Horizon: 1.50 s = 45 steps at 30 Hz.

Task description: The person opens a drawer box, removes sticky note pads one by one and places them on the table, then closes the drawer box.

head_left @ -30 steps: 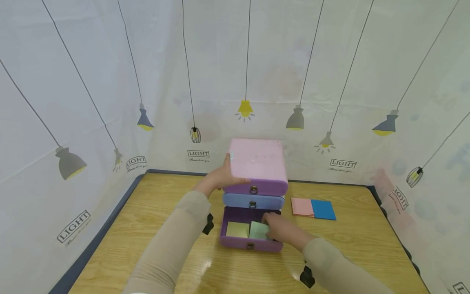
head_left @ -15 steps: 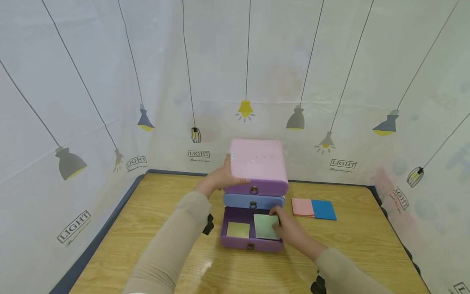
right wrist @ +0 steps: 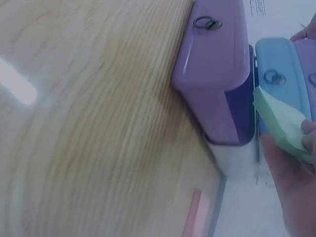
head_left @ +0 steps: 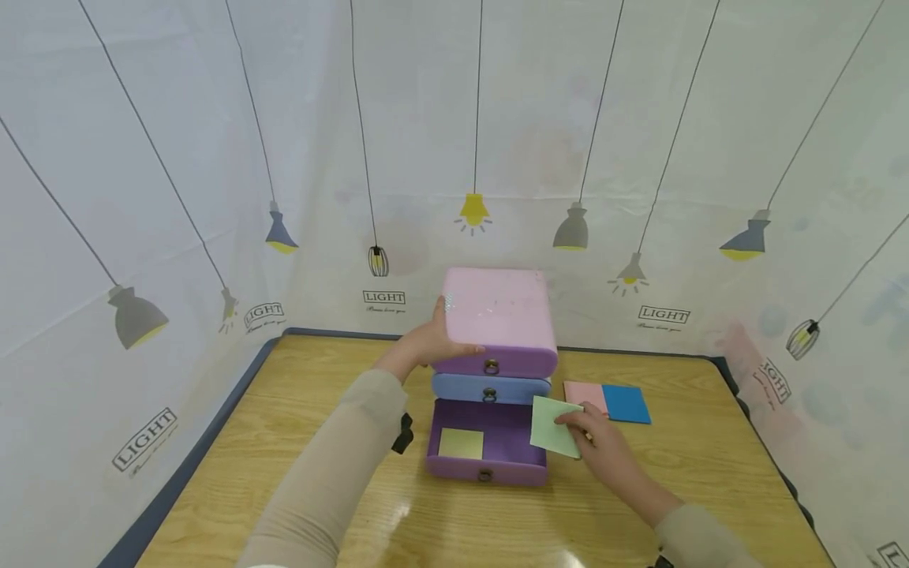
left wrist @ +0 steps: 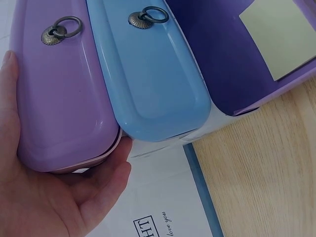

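A small chest of drawers with a pink top stands at the back of the table. Its purple bottom drawer is pulled out, and a yellow sticky note pad lies inside on the left. My left hand grips the chest's upper left side, its thumb along the top drawer's front; the fingers curl round the side edge. My right hand pinches a green sticky note pad between thumb and fingers, raised by the drawer's right side. In the right wrist view the green pad is tilted.
A pink sticky note pad and a blue one lie side by side on the table, right of the chest. The blue middle drawer is closed. Behind the table hangs a white cloth printed with lamps.
My right hand has lifted the green sticky note pad out of the bottom drawer and carried it to the right. The left hand has stayed on the chest.
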Each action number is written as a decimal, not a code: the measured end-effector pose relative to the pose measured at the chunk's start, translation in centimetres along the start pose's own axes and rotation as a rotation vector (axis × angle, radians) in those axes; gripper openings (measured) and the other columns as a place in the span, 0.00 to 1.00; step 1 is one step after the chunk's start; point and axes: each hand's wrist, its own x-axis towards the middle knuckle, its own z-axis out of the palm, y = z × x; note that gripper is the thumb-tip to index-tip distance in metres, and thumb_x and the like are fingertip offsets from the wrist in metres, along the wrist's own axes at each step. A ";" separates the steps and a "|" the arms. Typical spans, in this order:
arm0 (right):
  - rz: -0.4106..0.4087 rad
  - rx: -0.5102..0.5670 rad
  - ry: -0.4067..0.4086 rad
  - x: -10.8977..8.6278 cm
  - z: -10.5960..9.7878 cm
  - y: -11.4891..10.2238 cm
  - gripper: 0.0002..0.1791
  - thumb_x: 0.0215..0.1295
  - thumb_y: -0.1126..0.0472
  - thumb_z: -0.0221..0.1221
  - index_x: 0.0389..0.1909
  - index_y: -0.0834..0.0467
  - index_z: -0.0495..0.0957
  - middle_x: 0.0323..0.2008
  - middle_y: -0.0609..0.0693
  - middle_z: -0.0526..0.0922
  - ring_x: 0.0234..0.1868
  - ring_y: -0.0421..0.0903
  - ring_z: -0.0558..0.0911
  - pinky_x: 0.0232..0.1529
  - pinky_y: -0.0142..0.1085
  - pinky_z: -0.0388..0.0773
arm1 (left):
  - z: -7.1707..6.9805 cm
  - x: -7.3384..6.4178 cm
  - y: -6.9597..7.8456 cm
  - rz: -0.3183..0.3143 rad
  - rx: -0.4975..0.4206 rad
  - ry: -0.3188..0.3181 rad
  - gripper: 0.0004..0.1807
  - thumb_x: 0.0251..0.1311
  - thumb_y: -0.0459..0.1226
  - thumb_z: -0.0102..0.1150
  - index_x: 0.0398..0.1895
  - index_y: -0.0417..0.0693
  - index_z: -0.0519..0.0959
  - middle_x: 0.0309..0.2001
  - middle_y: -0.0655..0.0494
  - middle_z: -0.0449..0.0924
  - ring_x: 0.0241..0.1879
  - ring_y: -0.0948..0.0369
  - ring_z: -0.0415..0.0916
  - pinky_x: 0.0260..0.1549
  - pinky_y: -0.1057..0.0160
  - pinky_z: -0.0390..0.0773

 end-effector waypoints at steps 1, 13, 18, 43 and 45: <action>0.025 -0.008 -0.007 -0.2 -0.2 0.2 0.14 0.65 0.76 0.55 0.42 0.58 0.84 0.32 0.44 0.70 0.28 0.40 0.69 0.25 0.31 0.71 | 0.0 -0.1 0.1 0.005 -0.006 0.002 0.74 0.48 0.61 0.68 0.74 0.50 0.18 0.66 0.30 0.61 0.47 0.44 0.76 0.36 0.50 0.80; 0.311 -0.085 -0.169 -2.4 -2.0 4.4 0.19 0.57 0.71 0.66 0.51 0.67 0.80 0.38 0.56 0.71 0.38 0.54 0.73 0.36 0.43 0.76 | 0.0 -0.4 0.0 0.031 -0.030 0.009 0.74 0.48 0.61 0.70 0.75 0.49 0.19 0.70 0.32 0.55 0.54 0.43 0.73 0.47 0.46 0.78; 0.381 -0.132 -0.198 -3.0 -2.6 6.9 0.23 0.53 0.68 0.70 0.51 0.68 0.78 0.48 0.64 0.74 0.55 0.65 0.72 0.54 0.59 0.71 | -0.1 -0.6 0.1 0.025 -0.027 0.007 0.74 0.47 0.61 0.70 0.75 0.48 0.19 0.71 0.31 0.54 0.55 0.43 0.72 0.51 0.46 0.75; 0.665 -0.161 -0.108 -5.5 -6.7 13.1 0.38 0.59 0.60 0.67 0.60 0.78 0.61 0.56 0.85 0.50 0.56 0.78 0.61 0.57 0.67 0.63 | -0.1 -0.4 0.2 0.054 -0.044 0.009 0.74 0.47 0.60 0.70 0.75 0.48 0.20 0.72 0.32 0.51 0.60 0.42 0.68 0.57 0.45 0.71; 0.688 -0.163 -0.095 -5.5 -6.9 13.4 0.38 0.59 0.60 0.66 0.61 0.77 0.60 0.57 0.87 0.47 0.56 0.80 0.59 0.57 0.68 0.62 | -0.1 -0.4 0.2 0.053 -0.040 0.010 0.74 0.47 0.60 0.70 0.75 0.48 0.19 0.72 0.32 0.52 0.60 0.43 0.68 0.57 0.45 0.71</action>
